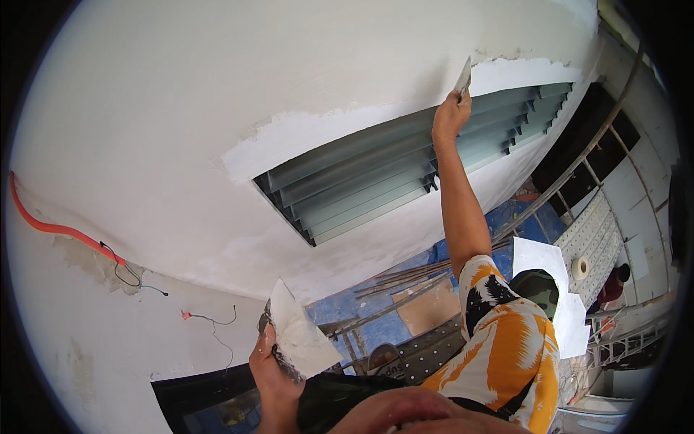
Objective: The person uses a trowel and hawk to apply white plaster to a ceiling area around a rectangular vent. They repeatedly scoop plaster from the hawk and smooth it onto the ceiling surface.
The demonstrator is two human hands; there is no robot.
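Note:
My right arm reaches up to the pale wall (181, 87) above a louvre window (361, 181). In my right hand (452, 117) is a putty knife (465, 76), its blade at the upper edge of a bright white putty band (303, 141) that borders the window. I cannot tell whether the blade touches the wall. At the lower middle, my left hand (273, 372) grips a broad, flat putty blade (266, 318). A thick heap of white putty (300, 333) lies across it and hides much of its face.
An orange conduit (61, 228) and loose wires (213, 319) stick out of the wall at left. Below lie a perforated metal platform (423, 354), blue sheeting (383, 327) and long sticks (405, 277). White boards (571, 325), a tape roll (580, 267) and scaffold rails (578, 170) stand at right.

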